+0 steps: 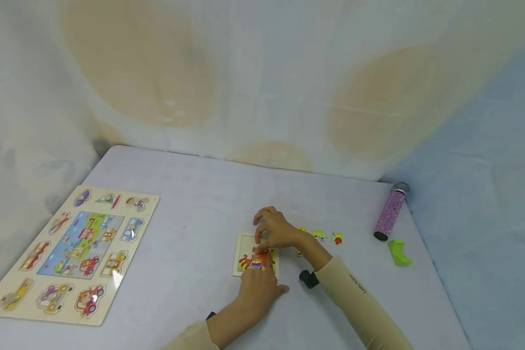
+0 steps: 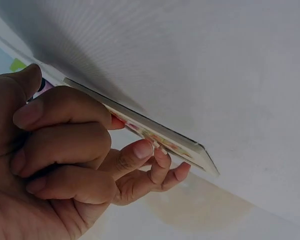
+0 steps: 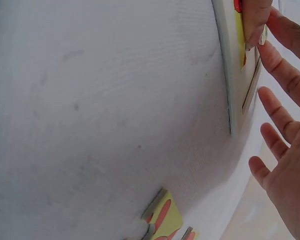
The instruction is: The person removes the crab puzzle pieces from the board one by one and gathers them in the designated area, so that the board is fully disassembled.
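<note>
A small framed jigsaw puzzle [image 1: 236,265] lies on the table, its cream tray partly filled with pieces showing a red-orange animal with a striped body. My left hand [image 1: 257,294] presses its straight index finger on the pieces at the near right; its other fingers [image 2: 65,145] are curled into the palm. Over the tray, my right hand [image 1: 277,230] pinches a small puzzle piece [image 2: 157,145] between thumb and index finger, low over the picture. The remaining right fingers [image 3: 272,107] are spread. Most of that piece is hidden by the fingertips.
Several loose yellow puzzle pieces [image 1: 319,235] lie right of the tray, partly behind the right wrist. A large vehicle peg puzzle [image 1: 131,257] lies at the left. On the right are a glittery pink microphone [image 1: 390,214], a green curved block [image 1: 400,253] and a black object [image 1: 308,279] beside the sleeve.
</note>
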A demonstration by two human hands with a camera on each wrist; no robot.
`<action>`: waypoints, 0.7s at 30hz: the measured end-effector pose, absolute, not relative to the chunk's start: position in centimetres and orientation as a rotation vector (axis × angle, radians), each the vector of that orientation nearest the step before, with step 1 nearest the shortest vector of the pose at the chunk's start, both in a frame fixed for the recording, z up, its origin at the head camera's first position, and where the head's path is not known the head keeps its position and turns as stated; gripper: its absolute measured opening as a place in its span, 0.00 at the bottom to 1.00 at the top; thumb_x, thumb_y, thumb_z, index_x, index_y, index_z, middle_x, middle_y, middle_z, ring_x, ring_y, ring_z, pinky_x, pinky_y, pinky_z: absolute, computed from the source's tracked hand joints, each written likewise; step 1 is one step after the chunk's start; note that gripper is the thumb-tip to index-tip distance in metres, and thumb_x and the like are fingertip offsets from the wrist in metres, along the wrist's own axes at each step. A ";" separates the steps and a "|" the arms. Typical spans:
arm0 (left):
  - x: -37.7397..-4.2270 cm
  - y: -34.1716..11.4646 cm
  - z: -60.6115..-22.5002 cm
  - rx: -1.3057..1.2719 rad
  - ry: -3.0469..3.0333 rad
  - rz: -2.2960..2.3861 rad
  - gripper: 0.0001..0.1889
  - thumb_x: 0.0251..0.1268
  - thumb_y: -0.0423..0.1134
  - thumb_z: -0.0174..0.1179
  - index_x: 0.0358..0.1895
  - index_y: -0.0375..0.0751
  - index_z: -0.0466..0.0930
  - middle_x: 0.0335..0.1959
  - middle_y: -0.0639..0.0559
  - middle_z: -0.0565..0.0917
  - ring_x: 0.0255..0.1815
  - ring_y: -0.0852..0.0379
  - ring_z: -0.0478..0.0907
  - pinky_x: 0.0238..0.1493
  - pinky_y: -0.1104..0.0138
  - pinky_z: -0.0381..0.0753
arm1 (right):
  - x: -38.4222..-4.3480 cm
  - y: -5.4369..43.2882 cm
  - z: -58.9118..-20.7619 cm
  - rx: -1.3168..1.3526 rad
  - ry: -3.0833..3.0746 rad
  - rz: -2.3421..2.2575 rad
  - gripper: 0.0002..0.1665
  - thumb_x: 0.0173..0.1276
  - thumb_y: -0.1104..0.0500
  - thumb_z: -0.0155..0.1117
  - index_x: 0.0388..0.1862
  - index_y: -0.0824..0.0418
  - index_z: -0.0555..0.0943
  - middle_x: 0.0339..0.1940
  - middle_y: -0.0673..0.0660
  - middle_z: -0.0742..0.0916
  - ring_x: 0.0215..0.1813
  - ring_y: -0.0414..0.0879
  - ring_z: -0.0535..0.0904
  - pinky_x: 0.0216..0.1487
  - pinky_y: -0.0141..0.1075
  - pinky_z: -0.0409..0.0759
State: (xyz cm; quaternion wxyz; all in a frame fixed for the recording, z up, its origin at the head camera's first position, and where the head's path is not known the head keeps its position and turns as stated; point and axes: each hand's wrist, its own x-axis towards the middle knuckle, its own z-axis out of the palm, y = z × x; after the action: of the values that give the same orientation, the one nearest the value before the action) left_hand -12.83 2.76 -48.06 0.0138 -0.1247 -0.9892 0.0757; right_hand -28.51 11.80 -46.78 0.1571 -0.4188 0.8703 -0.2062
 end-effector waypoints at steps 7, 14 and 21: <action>-12.7 2.7 -48.1 -0.365 -3.082 0.244 0.48 0.57 0.77 0.50 0.68 0.41 0.74 0.09 0.51 0.69 0.12 0.58 0.51 0.16 0.69 0.52 | -28.6 11.9 -46.6 -1.175 2.486 -0.603 0.09 0.52 0.49 0.80 0.24 0.49 0.88 0.56 0.54 0.77 0.69 0.56 0.60 0.70 0.59 0.56; -12.4 2.6 -47.9 -0.352 -3.085 0.193 0.48 0.56 0.77 0.51 0.68 0.40 0.74 0.07 0.54 0.63 0.12 0.58 0.49 0.17 0.69 0.49 | -28.6 11.8 -46.8 -1.158 2.476 -0.608 0.10 0.52 0.49 0.80 0.24 0.49 0.86 0.55 0.53 0.77 0.70 0.55 0.59 0.71 0.59 0.54; -12.5 2.5 -47.8 -0.371 -3.073 0.219 0.47 0.57 0.77 0.51 0.67 0.42 0.75 0.05 0.54 0.62 0.12 0.59 0.48 0.16 0.69 0.49 | -28.8 11.9 -46.5 -1.208 2.448 -0.630 0.13 0.50 0.47 0.81 0.22 0.49 0.85 0.55 0.54 0.77 0.69 0.56 0.60 0.70 0.60 0.53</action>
State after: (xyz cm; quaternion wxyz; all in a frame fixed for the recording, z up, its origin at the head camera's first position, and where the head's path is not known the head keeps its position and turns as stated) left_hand -12.48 2.52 -47.83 0.0194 -0.1194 -0.9901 0.0707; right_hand -28.84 11.92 -46.50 0.1691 -0.4248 0.8613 -0.2216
